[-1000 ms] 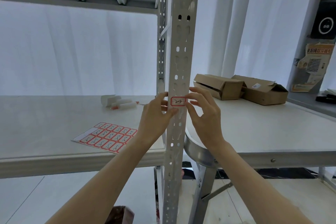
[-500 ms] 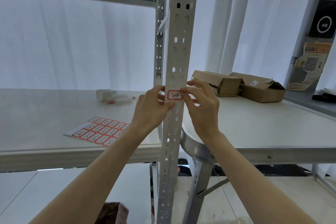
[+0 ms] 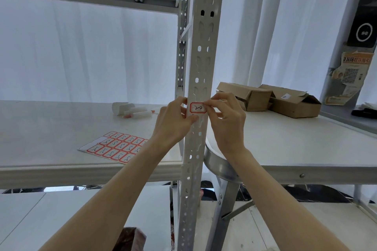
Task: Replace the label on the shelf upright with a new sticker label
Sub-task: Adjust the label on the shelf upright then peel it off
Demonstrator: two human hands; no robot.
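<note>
The shelf upright (image 3: 195, 149) stands nearest, with both forearms rising to it from below. The left hand (image 3: 173, 122) braces against the upright's left edge; its thumb lies just below the label (image 3: 198, 108), and its grip is loosely closed around the post, not on the label. The right hand (image 3: 226, 120) works from the right edge; its fingertips (image 3: 209, 102) are pinched together at the label's upper right corner. Whether that corner is lifted or pressed flat cannot be told.

Judged risks from this state:
- If the label is being peeled, a shallow pinch on one corner may tear the paper and leave residue on the upright.
- If it is being applied, pressing from one corner only may set it crooked or trap a crease over the perforations beneath.
- Adhesive may cling to the fingertips and pull the label away as the grip parts.

The label lies flat on the upright's front face, between the two hands, touching the right grip at its corner. Farther back on the shelf (image 3: 51, 128) lies the sticker sheet (image 3: 114, 146), well apart from both hands.
</note>
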